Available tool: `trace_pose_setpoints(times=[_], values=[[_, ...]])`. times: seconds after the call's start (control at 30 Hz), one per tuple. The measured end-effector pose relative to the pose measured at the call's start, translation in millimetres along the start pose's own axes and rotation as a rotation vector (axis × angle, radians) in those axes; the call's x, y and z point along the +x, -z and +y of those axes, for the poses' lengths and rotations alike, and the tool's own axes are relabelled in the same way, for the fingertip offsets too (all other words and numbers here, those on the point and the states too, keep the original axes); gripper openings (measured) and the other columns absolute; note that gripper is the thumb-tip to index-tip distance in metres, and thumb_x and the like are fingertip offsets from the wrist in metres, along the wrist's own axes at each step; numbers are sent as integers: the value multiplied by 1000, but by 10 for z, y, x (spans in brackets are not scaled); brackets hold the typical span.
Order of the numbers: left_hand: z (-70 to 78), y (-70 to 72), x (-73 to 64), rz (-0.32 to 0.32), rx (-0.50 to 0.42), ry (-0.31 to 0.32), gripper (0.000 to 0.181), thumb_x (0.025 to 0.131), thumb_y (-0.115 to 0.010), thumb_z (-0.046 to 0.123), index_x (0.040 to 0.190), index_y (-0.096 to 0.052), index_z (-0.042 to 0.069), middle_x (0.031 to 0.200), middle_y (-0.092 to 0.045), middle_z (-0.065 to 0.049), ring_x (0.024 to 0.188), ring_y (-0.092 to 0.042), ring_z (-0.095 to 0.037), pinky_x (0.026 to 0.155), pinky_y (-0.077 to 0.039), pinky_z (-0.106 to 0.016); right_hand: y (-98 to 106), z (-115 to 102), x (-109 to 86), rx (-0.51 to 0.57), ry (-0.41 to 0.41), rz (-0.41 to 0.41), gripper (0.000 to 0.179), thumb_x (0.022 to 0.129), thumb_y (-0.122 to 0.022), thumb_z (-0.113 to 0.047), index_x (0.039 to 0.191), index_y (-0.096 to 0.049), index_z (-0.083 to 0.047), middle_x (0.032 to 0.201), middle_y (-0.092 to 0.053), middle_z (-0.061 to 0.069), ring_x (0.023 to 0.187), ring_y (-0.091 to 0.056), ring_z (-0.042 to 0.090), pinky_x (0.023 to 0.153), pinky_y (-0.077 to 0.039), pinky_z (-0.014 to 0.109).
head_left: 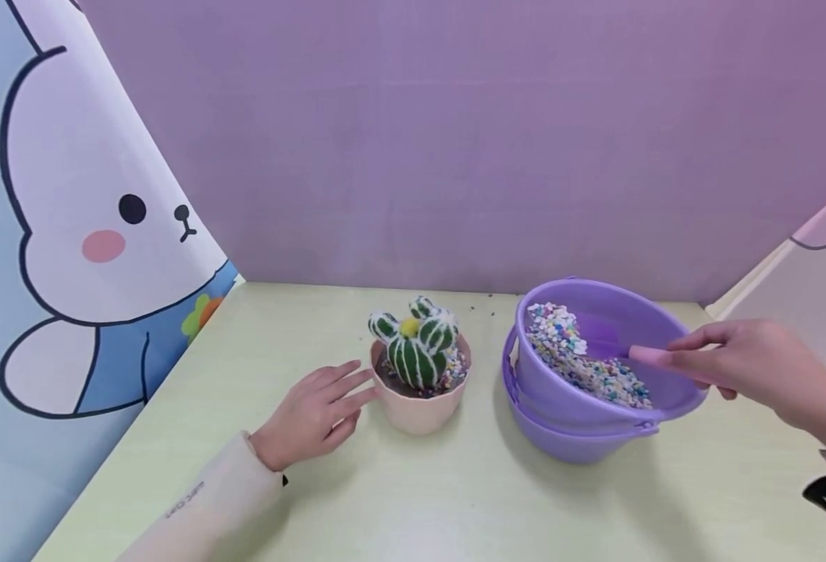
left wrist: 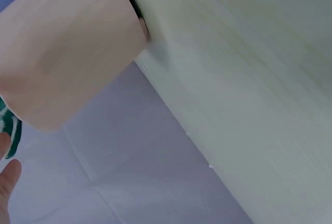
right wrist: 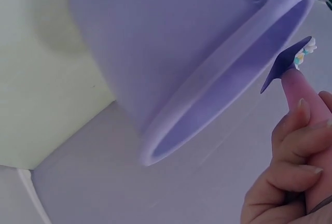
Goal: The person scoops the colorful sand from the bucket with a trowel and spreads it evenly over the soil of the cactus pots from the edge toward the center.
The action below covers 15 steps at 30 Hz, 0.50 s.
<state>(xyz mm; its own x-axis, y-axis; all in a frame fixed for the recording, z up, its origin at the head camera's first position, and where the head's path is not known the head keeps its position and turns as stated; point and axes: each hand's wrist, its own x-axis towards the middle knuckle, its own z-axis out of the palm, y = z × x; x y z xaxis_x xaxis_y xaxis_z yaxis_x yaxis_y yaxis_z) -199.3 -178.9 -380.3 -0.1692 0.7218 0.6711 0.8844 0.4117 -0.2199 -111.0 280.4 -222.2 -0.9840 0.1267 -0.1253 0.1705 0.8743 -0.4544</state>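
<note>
My right hand point(head_left: 757, 375) grips the pink handle of a toy shovel point(right wrist: 303, 94) with a purple blade. The blade is inside the purple bucket point(head_left: 666, 328) and carries a heap of small white and coloured pebbles point(head_left: 553, 324). More multicoloured pebbles point(head_left: 613, 382) lie in the bucket beneath it. Left of the bucket stands a pale pink pot point(head_left: 420, 414) with a green, white-striped cactus point(head_left: 416, 363), dark soil and some coloured pebbles on its right side. My left hand point(head_left: 322, 410) has its fingers extended, fingertips right at the pot's left side.
The pot and bucket stand on a pale green table point(head_left: 244, 343). A purple backdrop point(head_left: 413, 140) rises behind it, and a rabbit-print panel point(head_left: 104, 234) borders the left. A few dark specks lie near the table's back edge.
</note>
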Motion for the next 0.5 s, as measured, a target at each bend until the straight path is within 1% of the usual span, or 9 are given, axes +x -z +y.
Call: trace_pose_setpoints(times=[0.07, 0.13, 0.23, 0.3, 0.4, 0.5], values=[[-27, -20, -2, 10, -2, -7, 47, 102, -27, 23, 112, -69, 6, 111, -68, -15, 104, -63, -33, 78, -53, -44, -14, -71, 18, -6, 12, -6, 63, 83, -65, -58, 120, -67, -8, 66, -53, 1, 62, -45, 15, 46, -31, 30], [-46, -33, 10, 21, -3, -18, 46, 102, -27, 21, 112, -69, 5, 111, -68, -15, 103, -63, -33, 77, -53, -44, -37, -141, 40, -9, 37, -4, 60, 83, -66, -57, 117, -69, -8, 71, -59, -1, 63, -48, 15, 48, -35, 29], [-62, -46, 38, 30, -16, -23, 45, 102, -28, 21, 112, -69, 5, 111, -68, -15, 101, -64, -32, 77, -53, -43, -76, -246, 73, -6, 79, 3, 57, 82, -67, -55, 114, -71, -8, 83, -68, -1, 69, -52, 15, 51, -40, 28], [-71, -53, 51, 30, -21, -16, 45, 102, -28, 22, 112, -69, 5, 111, -68, -15, 101, -64, -31, 77, -53, -42, -97, -311, 91, -5, 100, 7, 56, 82, -68, -55, 113, -72, -8, 90, -70, -1, 72, -53, 15, 53, -42, 27], [-84, -69, 59, 32, -23, -5, 45, 102, -29, 22, 112, -69, 5, 111, -68, -15, 102, -64, -30, 77, -53, -42, -116, -410, 111, 11, 106, -12, 57, 82, -67, -56, 114, -71, -9, 88, -70, -1, 72, -54, 14, 55, -43, 27], [-94, -88, 60, 44, -13, -15, 45, 102, -29, 22, 110, -70, 5, 110, -69, -15, 101, -65, -30, 77, -53, -42, -133, -511, 130, 49, 108, -39, 61, 82, -67, -57, 116, -69, -7, 77, -67, -1, 66, -55, 14, 54, -44, 27]])
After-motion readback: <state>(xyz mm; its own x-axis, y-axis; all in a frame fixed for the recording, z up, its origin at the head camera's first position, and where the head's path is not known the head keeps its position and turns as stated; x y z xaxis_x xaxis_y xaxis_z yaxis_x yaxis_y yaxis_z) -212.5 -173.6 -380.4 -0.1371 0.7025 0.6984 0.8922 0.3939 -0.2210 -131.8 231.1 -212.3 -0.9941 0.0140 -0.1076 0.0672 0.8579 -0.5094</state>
